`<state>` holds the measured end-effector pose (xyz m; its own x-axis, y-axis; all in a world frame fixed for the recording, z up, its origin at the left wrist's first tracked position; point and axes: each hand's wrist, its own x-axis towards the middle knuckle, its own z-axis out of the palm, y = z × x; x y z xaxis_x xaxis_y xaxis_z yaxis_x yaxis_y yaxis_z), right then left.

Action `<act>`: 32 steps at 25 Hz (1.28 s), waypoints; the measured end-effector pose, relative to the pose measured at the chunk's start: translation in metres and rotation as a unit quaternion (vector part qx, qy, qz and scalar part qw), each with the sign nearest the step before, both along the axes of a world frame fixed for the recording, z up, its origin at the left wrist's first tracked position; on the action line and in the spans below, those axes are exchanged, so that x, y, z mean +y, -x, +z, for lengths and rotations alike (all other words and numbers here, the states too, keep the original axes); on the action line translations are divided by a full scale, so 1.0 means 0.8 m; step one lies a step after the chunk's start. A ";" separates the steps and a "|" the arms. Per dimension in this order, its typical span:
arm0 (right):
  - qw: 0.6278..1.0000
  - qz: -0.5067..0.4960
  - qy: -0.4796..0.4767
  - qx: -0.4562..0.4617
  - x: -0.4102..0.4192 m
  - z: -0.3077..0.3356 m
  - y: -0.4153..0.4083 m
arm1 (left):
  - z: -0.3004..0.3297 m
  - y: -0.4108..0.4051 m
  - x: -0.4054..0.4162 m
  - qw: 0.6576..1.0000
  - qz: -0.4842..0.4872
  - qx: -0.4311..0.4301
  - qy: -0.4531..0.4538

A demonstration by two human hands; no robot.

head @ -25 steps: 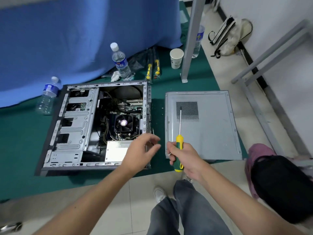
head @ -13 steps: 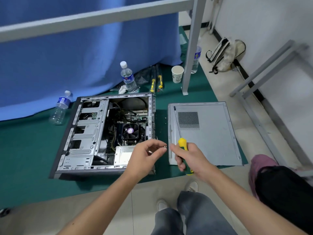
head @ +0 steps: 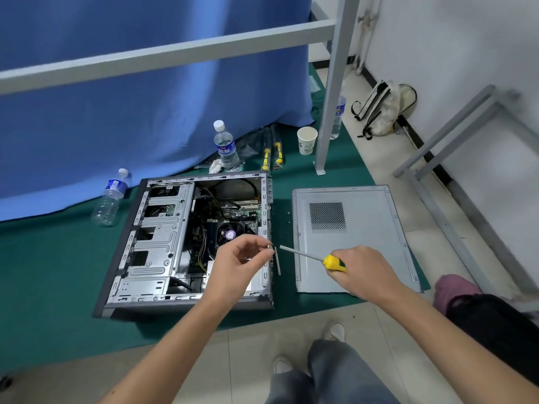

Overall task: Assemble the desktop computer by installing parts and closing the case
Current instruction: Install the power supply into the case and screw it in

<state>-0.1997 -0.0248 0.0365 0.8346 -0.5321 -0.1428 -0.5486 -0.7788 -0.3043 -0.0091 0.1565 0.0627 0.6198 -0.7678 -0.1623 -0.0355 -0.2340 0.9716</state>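
The open computer case (head: 157, 243) lies on its side on the green mat, its motherboard and CPU fan (head: 230, 233) exposed. To its right the grey side panel (head: 364, 237) lies flat. My left hand (head: 239, 263) hovers over the case's right edge and pinches a small screw (head: 270, 246) between thumb and forefinger. My right hand (head: 361, 271) grips a yellow and green screwdriver (head: 334, 262). Its shaft points left, and the tip sits just right of the screw.
Two water bottles (head: 227, 148) (head: 110, 196) and a paper cup (head: 306, 139) stand behind the case, near spare screwdrivers (head: 271, 156). A grey metal post (head: 329, 112) rises behind the panel. A bag (head: 385, 109) leans on the wall. My legs and shoes (head: 332, 333) are below.
My right hand has swung the screwdriver from pointing away to pointing left, bringing its tip toward the screw pinched in my left hand. The view has tilted upward.
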 end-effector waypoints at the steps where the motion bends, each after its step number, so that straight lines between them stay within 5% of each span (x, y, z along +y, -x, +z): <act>1: 1.000 0.008 0.009 0.010 0.001 0.000 -0.001 | 0.000 -0.001 0.001 1.000 0.000 -0.003 -0.002; 7: 0.997 0.031 0.047 0.049 0.005 0.001 -0.008 | 0.000 -0.009 0.007 0.999 -0.007 -0.034 -0.026; 10: 0.994 0.042 0.073 0.072 0.003 0.004 -0.008 | 0.002 -0.012 0.007 0.990 -0.028 -0.132 -0.049; 14: 0.990 0.049 0.090 0.095 0.000 0.010 -0.010 | 0.009 -0.015 0.000 0.930 -0.094 -0.340 -0.103; 17: 0.992 0.064 0.070 0.083 -0.001 0.015 -0.010 | 0.009 -0.019 -0.006 0.900 -0.135 -0.380 -0.163; 25: 0.976 0.042 -0.209 0.033 -0.033 0.005 0.011 | -0.005 -0.032 -0.038 0.893 -0.212 -0.299 -0.260; 30: 0.926 -0.017 -0.376 -0.018 -0.058 -0.020 0.038 | -0.020 -0.025 -0.078 0.830 -0.323 -0.313 -0.329; 32: 0.910 -0.037 -0.413 -0.033 -0.067 -0.032 0.049 | -0.029 -0.019 -0.100 0.778 -0.387 -0.334 -0.365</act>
